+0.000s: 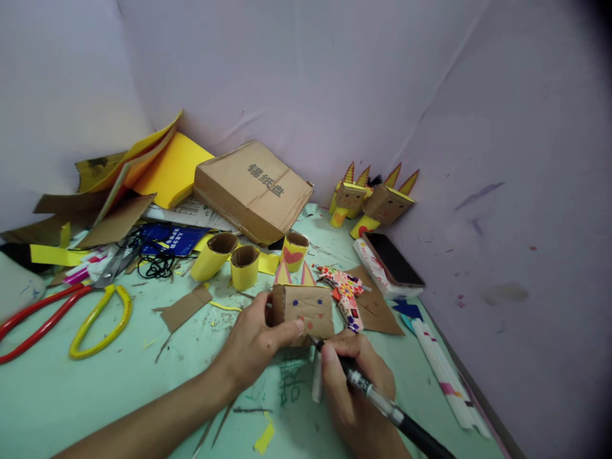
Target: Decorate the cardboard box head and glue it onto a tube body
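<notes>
The left hand [255, 338] pinches the cardboard head [308, 311]. Below that head, the right hand [361, 382] grips a black pen [377, 398].

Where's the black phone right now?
In the head view, the flat black phone is at the right, lying on a white packet, just in front of a brown cardboard figure with yellow pointed ears, beside the pale purple wall.

The big box [253, 191] is brown cardboard, dull and a bit creased. The scissors' blades [113, 264] are gray metal. The phone [394, 258] has a smooth, shiny black front. The tubes [245, 271] are rough cardboard inside.
</notes>
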Action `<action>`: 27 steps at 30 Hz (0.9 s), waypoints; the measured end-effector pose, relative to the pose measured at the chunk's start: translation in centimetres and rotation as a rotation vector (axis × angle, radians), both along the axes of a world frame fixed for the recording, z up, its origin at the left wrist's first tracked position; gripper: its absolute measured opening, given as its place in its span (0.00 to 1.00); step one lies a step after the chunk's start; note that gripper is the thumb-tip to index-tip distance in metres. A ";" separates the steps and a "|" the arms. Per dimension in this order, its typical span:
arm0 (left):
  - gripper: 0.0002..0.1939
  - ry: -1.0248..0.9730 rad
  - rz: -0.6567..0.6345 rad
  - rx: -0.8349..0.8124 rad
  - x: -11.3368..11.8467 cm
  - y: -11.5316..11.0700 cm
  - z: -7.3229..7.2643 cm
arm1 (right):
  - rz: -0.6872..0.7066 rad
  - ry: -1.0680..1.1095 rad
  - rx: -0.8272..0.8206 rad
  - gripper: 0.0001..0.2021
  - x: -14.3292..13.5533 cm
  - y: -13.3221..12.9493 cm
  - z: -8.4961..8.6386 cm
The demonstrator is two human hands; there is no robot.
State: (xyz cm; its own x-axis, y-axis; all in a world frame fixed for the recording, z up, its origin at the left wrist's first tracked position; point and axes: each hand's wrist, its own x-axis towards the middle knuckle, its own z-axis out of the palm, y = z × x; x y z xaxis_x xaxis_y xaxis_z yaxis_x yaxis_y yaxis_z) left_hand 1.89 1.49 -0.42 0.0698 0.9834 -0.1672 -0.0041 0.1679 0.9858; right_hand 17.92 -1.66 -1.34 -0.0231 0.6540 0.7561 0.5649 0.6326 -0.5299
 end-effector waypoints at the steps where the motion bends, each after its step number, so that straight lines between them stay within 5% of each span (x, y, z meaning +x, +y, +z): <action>1: 0.27 0.003 0.000 0.000 0.0 0.0 0.0 | -0.007 0.010 0.000 0.07 0.0 0.0 0.1; 27: 0.26 -0.026 -0.018 -0.004 0.0 0.0 0.2 | -0.031 -0.002 -0.019 0.07 0.1 0.0 0.0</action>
State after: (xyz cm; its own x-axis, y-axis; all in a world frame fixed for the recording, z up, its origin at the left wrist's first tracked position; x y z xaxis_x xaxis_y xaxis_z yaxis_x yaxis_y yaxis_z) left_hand 1.89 1.45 -0.17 0.0919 0.9813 -0.1690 -0.0265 0.1721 0.9847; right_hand 18.06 -1.67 -1.30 -0.0040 0.6684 0.7438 0.5856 0.6046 -0.5400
